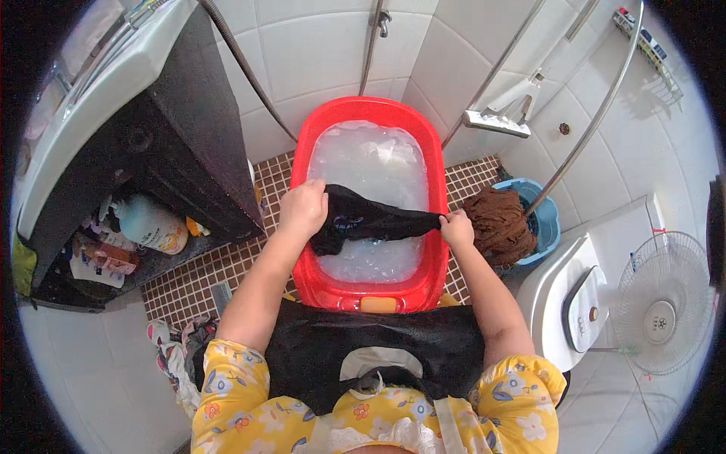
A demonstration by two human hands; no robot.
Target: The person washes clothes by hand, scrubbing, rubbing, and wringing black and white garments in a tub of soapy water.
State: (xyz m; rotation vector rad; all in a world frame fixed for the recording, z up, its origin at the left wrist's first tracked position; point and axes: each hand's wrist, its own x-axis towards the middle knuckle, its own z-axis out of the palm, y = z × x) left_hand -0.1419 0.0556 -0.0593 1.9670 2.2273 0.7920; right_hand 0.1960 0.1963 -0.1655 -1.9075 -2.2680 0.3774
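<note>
A red plastic tub stands before me, holding cloudy, soapy water. Across it, above the water, stretches a dark wet cloth garment with a small bluish mark near its left part. My left hand is closed on the garment's left end, over the tub's left rim. At the right rim, my right hand grips the narrow, bunched right end. The lower left part of the cloth hangs down by the tub's left inner side; whether it touches the water I cannot tell.
A mop with brown strands rests at a blue plastic basin on the right. Beyond are a white toilet and a fan. At left, a dark cabinet holds bottles. Clothes lie on the floor, lower left.
</note>
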